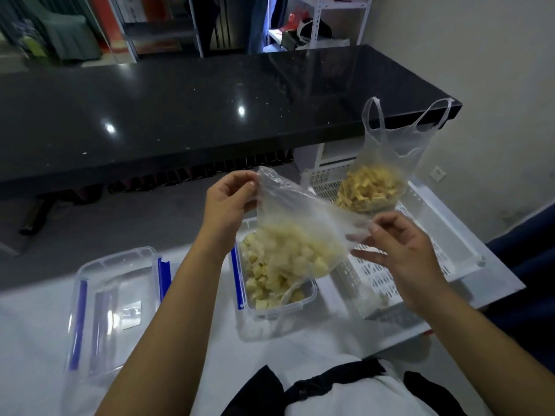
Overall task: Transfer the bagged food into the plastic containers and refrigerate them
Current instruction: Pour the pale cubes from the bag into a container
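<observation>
It looks like a lived-in home rather than a shop: a glossy black stone counter [210,115] spans mid-frame, with metal storage shelving [315,22] and a curtain [69,34] along the top.

Glossy black counter [210,109] spans the room, reflecting ceiling lights; white metal shelving [318,22] behind; pale wall [480,55] right with socket [438,173]; grey floor [120,223].
</observation>
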The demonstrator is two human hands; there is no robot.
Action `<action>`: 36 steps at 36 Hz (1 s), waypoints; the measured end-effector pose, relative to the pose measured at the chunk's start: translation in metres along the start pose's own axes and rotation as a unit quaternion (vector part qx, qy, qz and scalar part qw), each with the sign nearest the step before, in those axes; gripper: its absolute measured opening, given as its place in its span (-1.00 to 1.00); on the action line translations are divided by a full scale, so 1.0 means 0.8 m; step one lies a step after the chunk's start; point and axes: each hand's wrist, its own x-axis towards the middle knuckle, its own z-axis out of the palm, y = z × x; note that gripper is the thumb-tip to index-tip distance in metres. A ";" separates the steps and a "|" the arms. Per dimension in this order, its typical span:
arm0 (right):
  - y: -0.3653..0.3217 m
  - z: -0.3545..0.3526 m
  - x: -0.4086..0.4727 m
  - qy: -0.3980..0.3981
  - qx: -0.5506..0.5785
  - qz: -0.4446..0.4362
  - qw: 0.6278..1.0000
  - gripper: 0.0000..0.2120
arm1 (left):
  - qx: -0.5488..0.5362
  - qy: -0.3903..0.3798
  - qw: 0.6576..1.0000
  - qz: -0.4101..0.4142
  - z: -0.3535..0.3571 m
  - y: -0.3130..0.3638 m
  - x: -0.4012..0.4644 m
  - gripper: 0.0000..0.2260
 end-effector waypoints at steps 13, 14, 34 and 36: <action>0.010 -0.002 0.006 -0.021 -0.057 0.010 0.998 -0.97 | 0.047 -0.039 0.998 -0.020 0.009 -0.002 -0.016 -0.81; 0.008 -0.004 0.006 -0.025 -0.027 0.008 0.999 -0.99 | 0.045 -0.030 0.998 -0.015 0.009 -0.003 -0.018 -0.81; -0.029 -0.024 0.040 0.025 -0.047 -0.041 0.998 -0.90 | 0.023 -0.040 0.998 0.051 0.008 0.029 -0.016 -0.75; -0.044 -0.032 0.044 -0.003 -0.012 -0.081 0.997 -0.97 | 0.012 -0.041 0.996 0.075 0.002 0.040 -0.015 -0.77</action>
